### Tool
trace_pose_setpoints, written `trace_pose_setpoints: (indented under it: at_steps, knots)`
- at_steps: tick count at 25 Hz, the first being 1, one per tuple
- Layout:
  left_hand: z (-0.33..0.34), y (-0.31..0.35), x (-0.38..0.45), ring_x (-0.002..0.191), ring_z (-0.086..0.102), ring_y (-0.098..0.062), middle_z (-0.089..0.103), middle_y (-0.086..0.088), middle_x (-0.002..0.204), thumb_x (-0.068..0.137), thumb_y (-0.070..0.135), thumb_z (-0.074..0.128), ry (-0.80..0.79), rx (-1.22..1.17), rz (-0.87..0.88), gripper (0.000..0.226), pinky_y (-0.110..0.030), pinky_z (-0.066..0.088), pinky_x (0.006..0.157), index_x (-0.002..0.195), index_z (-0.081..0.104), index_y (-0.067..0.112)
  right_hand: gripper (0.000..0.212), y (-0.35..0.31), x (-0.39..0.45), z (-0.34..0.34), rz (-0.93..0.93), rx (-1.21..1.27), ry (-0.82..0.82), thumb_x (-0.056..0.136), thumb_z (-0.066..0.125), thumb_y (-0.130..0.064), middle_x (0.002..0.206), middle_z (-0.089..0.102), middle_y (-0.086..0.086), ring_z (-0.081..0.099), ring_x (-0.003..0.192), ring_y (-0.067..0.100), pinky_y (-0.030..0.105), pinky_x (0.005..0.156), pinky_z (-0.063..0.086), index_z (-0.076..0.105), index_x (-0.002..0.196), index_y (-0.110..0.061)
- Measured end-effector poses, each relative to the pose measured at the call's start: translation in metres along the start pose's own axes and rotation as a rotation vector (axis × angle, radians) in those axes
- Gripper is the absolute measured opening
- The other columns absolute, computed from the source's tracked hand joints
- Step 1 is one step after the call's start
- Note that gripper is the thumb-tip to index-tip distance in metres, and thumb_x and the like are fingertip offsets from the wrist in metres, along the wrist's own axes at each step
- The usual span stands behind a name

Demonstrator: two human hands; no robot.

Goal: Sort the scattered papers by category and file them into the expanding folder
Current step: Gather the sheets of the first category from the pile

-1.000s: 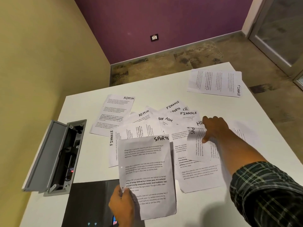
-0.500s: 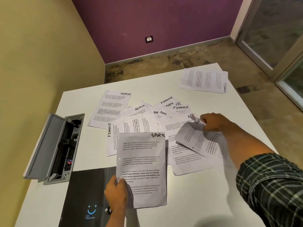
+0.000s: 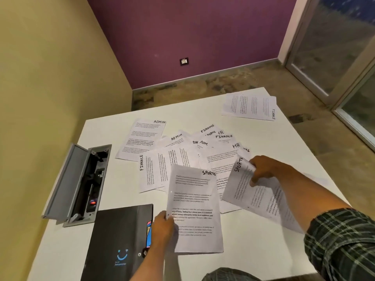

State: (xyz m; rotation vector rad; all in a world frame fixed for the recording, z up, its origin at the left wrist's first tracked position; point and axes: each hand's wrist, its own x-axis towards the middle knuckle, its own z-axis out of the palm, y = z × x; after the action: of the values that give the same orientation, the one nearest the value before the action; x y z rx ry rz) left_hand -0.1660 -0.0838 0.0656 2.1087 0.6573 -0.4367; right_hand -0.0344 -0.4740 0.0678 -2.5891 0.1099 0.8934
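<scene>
Left hand (image 3: 163, 228) pinches the left edge of a SPORTS sheet (image 3: 194, 207), lifted over the white counter (image 3: 253, 250). Right hand (image 3: 263, 169) grips a second SPORTS page (image 3: 249, 191) by its top, tilted. Scattered papers (image 3: 182, 151) lie beyond; the black expanding folder (image 3: 119, 236) rests closed, just left of the left hand.

My papers (image 3: 194, 207) are thin matt white sheets on a smooth white desk (image 3: 253, 250); the folder (image 3: 119, 236) is matt black, and my sleeve (image 3: 343, 246) is woven plaid cloth.
</scene>
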Motion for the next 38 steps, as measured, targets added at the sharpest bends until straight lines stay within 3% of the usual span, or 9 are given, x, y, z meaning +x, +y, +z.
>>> trace_pose_setpoints:
  at_steps: [3,8,11,17,22,25,28,33,38]
  knots:
    - [-0.002,0.001,-0.004,0.063,0.065,-0.013,0.069,-0.005,0.074,0.093,0.005,0.048,-0.05,0.004,0.01,0.016,-0.017,0.049,0.046,0.084,0.061,0.008,0.057,-0.012,-0.009,0.0,-0.025,0.136,-0.013,0.038,0.096,-0.035,0.086,0.076,0.002,0.069,0.068,0.011,0.024,0.058,0.051,0.074,0.087,-0.018]
    - [-0.005,0.002,-0.013,0.057,0.057,-0.012,0.061,-0.006,0.072,0.097,-0.004,0.043,-0.053,-0.109,-0.002,0.016,-0.009,0.041,0.039,0.087,0.056,-0.002,0.044,-0.042,-0.026,-0.021,-0.141,0.366,-0.142,0.065,0.094,-0.017,0.087,0.078,-0.01,0.072,0.076,-0.002,0.013,0.065,0.052,0.074,0.104,-0.019]
    - [-0.007,-0.002,-0.009,0.055,0.055,-0.013,0.059,-0.007,0.069,0.096,-0.007,0.044,-0.034,-0.187,-0.01,0.018,-0.008,0.038,0.037,0.082,0.054,-0.001,0.043,-0.064,-0.032,-0.03,-0.148,0.488,-0.173,0.07,0.091,-0.024,0.102,0.077,0.014,0.074,0.084,0.02,0.026,0.074,0.055,0.075,0.107,-0.009]
    - [-0.011,-0.023,0.008,0.056,0.055,-0.016,0.063,-0.007,0.069,0.092,-0.008,0.044,-0.018,-0.261,-0.091,0.021,-0.012,0.04,0.037,0.088,0.063,-0.001,0.04,-0.101,-0.036,-0.004,-0.177,1.146,-0.113,0.084,0.075,-0.004,0.117,0.072,0.019,0.069,0.109,0.037,0.045,0.091,0.058,0.067,0.124,-0.002]
    - [-0.011,-0.032,0.016,0.07,0.069,-0.026,0.075,-0.015,0.084,0.091,-0.011,0.048,-0.075,-0.452,-0.13,0.027,-0.025,0.057,0.056,0.091,0.07,0.003,0.104,-0.096,-0.01,0.062,0.05,0.999,0.068,0.048,0.098,-0.05,0.127,0.066,0.008,0.065,0.115,0.031,0.044,0.103,0.05,0.058,0.132,-0.004]
    - [-0.009,-0.036,0.023,0.089,0.073,-0.033,0.077,-0.009,0.092,0.094,-0.003,0.05,-0.176,-0.449,-0.173,0.026,-0.046,0.06,0.082,0.101,0.072,0.01,0.056,-0.082,0.009,0.103,0.061,0.947,0.27,0.07,0.091,-0.037,0.113,0.072,0.008,0.067,0.099,0.024,0.035,0.095,0.052,0.066,0.109,-0.006]
    - [-0.007,-0.033,0.022,0.093,0.073,-0.035,0.077,-0.01,0.099,0.095,0.005,0.052,-0.282,-0.456,-0.185,0.026,-0.057,0.057,0.086,0.11,0.071,0.014,0.071,-0.083,-0.001,0.129,0.034,1.173,0.266,0.057,0.095,-0.049,0.108,0.077,0.003,0.072,0.101,0.023,0.043,0.099,0.054,0.068,0.112,-0.012]
    - [-0.004,-0.013,0.014,0.098,0.069,-0.044,0.074,-0.019,0.103,0.093,0.014,0.051,-0.3,-0.549,-0.241,0.026,-0.065,0.052,0.088,0.107,0.072,0.012,0.064,-0.107,-0.043,0.146,-0.026,1.502,0.078,0.074,0.09,-0.024,0.115,0.075,0.011,0.072,0.106,0.03,0.039,0.084,0.06,0.059,0.129,-0.015]
    - [-0.001,-0.015,0.019,0.1,0.066,-0.048,0.069,-0.026,0.112,0.085,0.028,0.062,-0.315,-0.572,-0.297,0.038,-0.065,0.045,0.097,0.11,0.069,0.001,0.058,-0.1,-0.049,0.155,-0.01,1.549,0.009,0.079,0.081,0.001,0.118,0.072,0.021,0.07,0.106,0.041,0.057,0.09,0.056,0.058,0.132,-0.007]
